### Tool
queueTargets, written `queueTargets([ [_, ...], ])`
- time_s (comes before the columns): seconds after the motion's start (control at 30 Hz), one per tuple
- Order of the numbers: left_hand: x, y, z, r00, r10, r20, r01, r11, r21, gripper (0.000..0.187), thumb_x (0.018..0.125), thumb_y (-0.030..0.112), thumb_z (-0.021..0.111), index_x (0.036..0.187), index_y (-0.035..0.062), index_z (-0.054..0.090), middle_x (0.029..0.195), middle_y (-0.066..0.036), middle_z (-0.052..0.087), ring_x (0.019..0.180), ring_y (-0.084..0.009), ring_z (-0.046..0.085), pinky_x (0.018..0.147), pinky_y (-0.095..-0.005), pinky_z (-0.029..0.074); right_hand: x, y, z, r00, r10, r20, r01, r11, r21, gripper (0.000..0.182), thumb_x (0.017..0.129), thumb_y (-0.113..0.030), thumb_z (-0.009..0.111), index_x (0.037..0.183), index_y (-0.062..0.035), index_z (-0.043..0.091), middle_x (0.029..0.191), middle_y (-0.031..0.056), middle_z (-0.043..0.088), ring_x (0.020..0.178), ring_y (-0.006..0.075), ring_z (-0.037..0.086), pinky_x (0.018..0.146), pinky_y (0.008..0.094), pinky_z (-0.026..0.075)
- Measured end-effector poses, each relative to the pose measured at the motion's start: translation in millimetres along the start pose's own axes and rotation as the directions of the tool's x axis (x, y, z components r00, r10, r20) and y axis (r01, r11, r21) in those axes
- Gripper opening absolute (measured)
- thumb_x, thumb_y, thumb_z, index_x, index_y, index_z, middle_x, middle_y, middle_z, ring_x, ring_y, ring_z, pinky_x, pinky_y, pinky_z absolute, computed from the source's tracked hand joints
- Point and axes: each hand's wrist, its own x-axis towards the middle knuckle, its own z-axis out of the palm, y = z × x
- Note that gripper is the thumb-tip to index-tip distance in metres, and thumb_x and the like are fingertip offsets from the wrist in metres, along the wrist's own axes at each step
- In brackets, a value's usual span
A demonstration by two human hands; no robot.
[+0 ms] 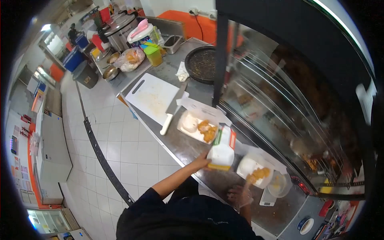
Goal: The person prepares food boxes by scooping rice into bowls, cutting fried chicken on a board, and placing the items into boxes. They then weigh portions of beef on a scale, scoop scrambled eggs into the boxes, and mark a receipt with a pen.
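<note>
My left hand (201, 162) grips the near left edge of a white carton (222, 150) with green and orange print, held over the counter. Behind it lies an open box (190, 122) with white rice and fried pieces. To the right, a second open box (250, 167) also holds rice and fried pieces. Just in front of that box is my right hand (239, 195), blurred, apparently in a clear plastic glove; whether it holds anything is hard to make out. A round clear tub (279, 185) rests on a small white scale (267, 198).
A knife (167, 122) lies beside a white cutting board (154, 97) on the steel counter. Beyond are a round black tray (202, 64), a green-lidded container (153, 56) and a large cooker (120, 34). A glass display case (276, 100) borders the counter's far side.
</note>
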Motion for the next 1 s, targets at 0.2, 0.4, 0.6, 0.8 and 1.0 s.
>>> queueTargets([
  [0.2, -103, 182, -112, 0.844, -0.222, 0.489, 0.040, 0.934, 0.354, 0.066, 0.081, 0.028, 0.053, 0.140, 0.0071, 0.031, 0.141, -0.013, 0.034, 0.122, -0.0249, 0.041, 0.095, -0.0343, 0.041, 44, 36, -9, 0.916, -0.049, -0.399, 0.239, 0.864, 0.443, 0.075, 0.080, -0.072, 0.038, 0.109, -0.0037, 0.051, 0.081, 0.0155, 0.059, 0.064, 0.0314, 0.059, 0.053, 0.0432, 0.052],
  [0.4, -149, 308, -304, 0.917, 0.193, -0.349, -0.092, 0.953, 0.287, 0.049, 0.083, 0.026, 0.051, 0.125, 0.0001, 0.050, 0.108, -0.010, 0.062, 0.091, -0.0209, 0.062, 0.077, -0.0332, 0.053, 75, 21, -7, 0.713, -0.076, -0.697, 0.524, 0.718, 0.458, 0.062, 0.082, -0.062, 0.048, 0.104, -0.0045, 0.056, 0.078, 0.0112, 0.059, 0.055, 0.0243, 0.056, 0.047, 0.0354, 0.052],
  [0.6, -66, 299, -545, 0.674, 0.421, -0.608, -0.369, 0.904, 0.216, 0.029, 0.088, 0.022, 0.043, 0.110, 0.0078, 0.053, 0.080, -0.003, 0.060, 0.058, -0.0130, 0.057, 0.043, -0.0222, 0.044, 80, 7, 18, 0.634, -0.077, -0.769, 0.527, 0.771, 0.358, 0.038, 0.093, -0.037, 0.045, 0.109, -0.0045, 0.057, 0.094, 0.0062, 0.062, 0.078, 0.0213, 0.060, 0.058, 0.0383, 0.054],
  [0.8, -9, 308, -587, 0.385, 0.391, -0.836, -0.348, 0.901, 0.261, 0.061, 0.086, 0.047, 0.052, 0.111, -0.0085, 0.047, 0.078, -0.015, 0.057, 0.067, -0.0278, 0.059, 0.059, -0.0328, 0.051, 73, -10, 45, 0.575, -0.028, -0.817, 0.581, 0.718, 0.384, 0.039, 0.091, -0.034, 0.050, 0.114, -0.0026, 0.053, 0.098, 0.0120, 0.060, 0.080, 0.0248, 0.063, 0.060, 0.0394, 0.057],
  [1.0, 11, 270, -403, 0.150, 0.881, -0.449, -0.457, 0.465, 0.758, 0.038, 0.092, 0.019, 0.046, 0.121, -0.0056, 0.041, 0.078, -0.013, 0.057, 0.071, -0.0219, 0.056, 0.069, -0.0332, 0.047, 13, -22, 115, 0.852, -0.246, -0.463, 0.321, 0.943, 0.089, 0.073, 0.082, -0.063, 0.049, 0.123, -0.0022, 0.047, 0.106, 0.0152, 0.057, 0.089, 0.0255, 0.058, 0.069, 0.0444, 0.052],
])
